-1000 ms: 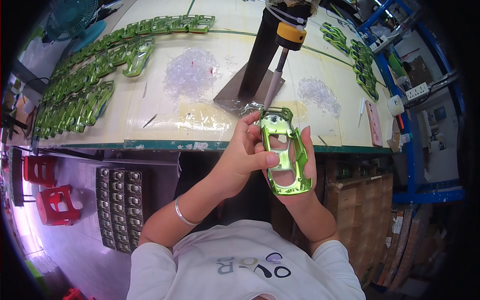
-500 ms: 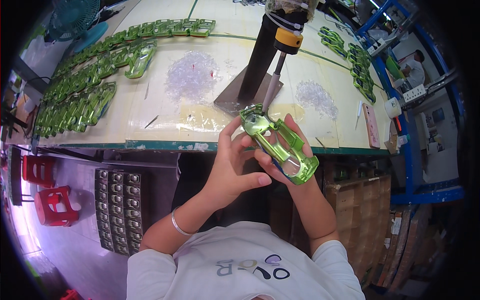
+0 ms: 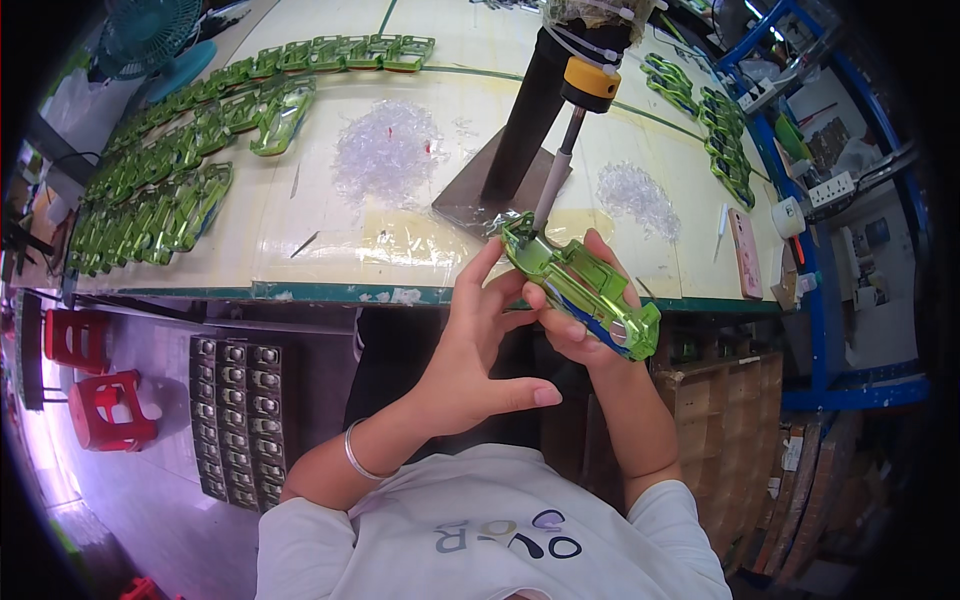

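Note:
My right hand (image 3: pixel 580 325) grips a shiny green toy car body (image 3: pixel 585 285), held tilted with its underside up near the table's front edge. The tip of a hanging screwdriver (image 3: pixel 565 150) with a yellow collar touches the front end of the car body. My left hand (image 3: pixel 475 345) sits just left of the body, fingers spread, holding nothing; its fingertips are near the car's front end.
A pale worktable (image 3: pixel 330 240) carries rows of green car bodies (image 3: pixel 160 200) at the left and more (image 3: pixel 700 95) at the back right, two heaps of clear plastic bits (image 3: pixel 385 150), a black stand (image 3: pixel 530 110), and a pink phone (image 3: pixel 745 250). Red stools (image 3: pixel 100 410) and cardboard boxes (image 3: pixel 720 420) stand below.
The car body has been turned from upright to lying tilted, its front end brought up under the screwdriver tip. My left hand has let go of it and opened.

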Demonstrator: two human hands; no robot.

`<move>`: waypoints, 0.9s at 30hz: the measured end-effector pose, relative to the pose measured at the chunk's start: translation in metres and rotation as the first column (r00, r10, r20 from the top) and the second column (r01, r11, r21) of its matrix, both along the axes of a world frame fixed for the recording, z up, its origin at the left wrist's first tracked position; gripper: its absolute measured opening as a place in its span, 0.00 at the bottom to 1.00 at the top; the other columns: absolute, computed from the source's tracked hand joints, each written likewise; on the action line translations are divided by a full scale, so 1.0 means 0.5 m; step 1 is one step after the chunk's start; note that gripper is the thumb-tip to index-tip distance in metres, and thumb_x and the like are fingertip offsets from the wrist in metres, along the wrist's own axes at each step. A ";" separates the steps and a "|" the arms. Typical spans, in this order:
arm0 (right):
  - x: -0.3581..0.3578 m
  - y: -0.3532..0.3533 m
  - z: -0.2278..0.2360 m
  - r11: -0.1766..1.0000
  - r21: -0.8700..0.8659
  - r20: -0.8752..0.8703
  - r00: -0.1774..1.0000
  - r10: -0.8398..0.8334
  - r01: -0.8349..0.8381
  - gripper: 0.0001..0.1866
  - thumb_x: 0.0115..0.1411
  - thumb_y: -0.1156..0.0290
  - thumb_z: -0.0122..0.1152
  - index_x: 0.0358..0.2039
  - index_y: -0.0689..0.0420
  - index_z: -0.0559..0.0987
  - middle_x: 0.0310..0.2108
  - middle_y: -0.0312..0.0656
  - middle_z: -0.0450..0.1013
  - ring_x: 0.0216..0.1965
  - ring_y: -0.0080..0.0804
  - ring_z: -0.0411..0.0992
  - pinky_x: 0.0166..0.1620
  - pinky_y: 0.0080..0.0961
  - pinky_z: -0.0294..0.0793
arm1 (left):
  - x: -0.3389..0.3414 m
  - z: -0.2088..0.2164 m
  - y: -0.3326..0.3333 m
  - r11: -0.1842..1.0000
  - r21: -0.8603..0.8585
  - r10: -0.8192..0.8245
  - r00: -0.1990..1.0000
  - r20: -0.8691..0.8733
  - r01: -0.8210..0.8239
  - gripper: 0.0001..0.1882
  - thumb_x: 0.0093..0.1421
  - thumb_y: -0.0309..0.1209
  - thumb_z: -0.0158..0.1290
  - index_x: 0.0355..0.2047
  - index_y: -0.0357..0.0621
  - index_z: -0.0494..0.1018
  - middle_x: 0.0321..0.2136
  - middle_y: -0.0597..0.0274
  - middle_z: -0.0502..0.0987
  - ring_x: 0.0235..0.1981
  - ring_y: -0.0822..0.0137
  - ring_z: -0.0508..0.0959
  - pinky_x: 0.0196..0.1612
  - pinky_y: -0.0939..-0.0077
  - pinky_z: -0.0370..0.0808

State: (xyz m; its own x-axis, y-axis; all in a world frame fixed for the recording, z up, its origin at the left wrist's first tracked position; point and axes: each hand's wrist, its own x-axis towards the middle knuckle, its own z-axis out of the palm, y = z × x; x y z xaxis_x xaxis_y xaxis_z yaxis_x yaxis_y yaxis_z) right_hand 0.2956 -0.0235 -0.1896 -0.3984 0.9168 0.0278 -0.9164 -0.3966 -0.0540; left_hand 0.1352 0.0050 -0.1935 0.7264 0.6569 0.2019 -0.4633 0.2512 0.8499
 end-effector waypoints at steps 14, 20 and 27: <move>0.028 0.008 0.026 0.998 -0.045 0.186 0.981 0.060 -0.052 0.26 0.60 0.53 0.32 0.45 0.62 0.64 0.30 0.69 0.64 0.15 0.45 0.67 0.18 0.25 0.69 | -0.001 0.009 -0.015 0.997 -0.071 -0.017 1.000 -0.011 0.016 0.62 0.32 0.32 0.66 0.57 0.45 0.29 0.53 0.49 0.51 0.55 0.59 0.54 0.54 0.63 0.53; 0.030 0.009 0.025 0.998 -0.048 0.210 0.976 0.054 -0.045 0.26 0.60 0.53 0.32 0.45 0.64 0.63 0.29 0.69 0.64 0.14 0.45 0.66 0.18 0.24 0.69 | -0.002 0.009 -0.015 0.997 -0.073 -0.022 1.000 -0.008 0.021 0.62 0.33 0.32 0.66 0.57 0.45 0.29 0.53 0.49 0.50 0.55 0.59 0.53 0.55 0.63 0.52; 0.030 0.010 0.026 0.996 -0.066 0.154 0.986 0.071 -0.062 0.26 0.60 0.54 0.32 0.46 0.65 0.63 0.30 0.69 0.64 0.15 0.46 0.67 0.18 0.25 0.70 | -0.002 0.009 -0.015 0.996 -0.085 -0.027 1.000 -0.009 0.026 0.63 0.33 0.32 0.66 0.57 0.45 0.28 0.53 0.49 0.50 0.56 0.59 0.52 0.55 0.63 0.52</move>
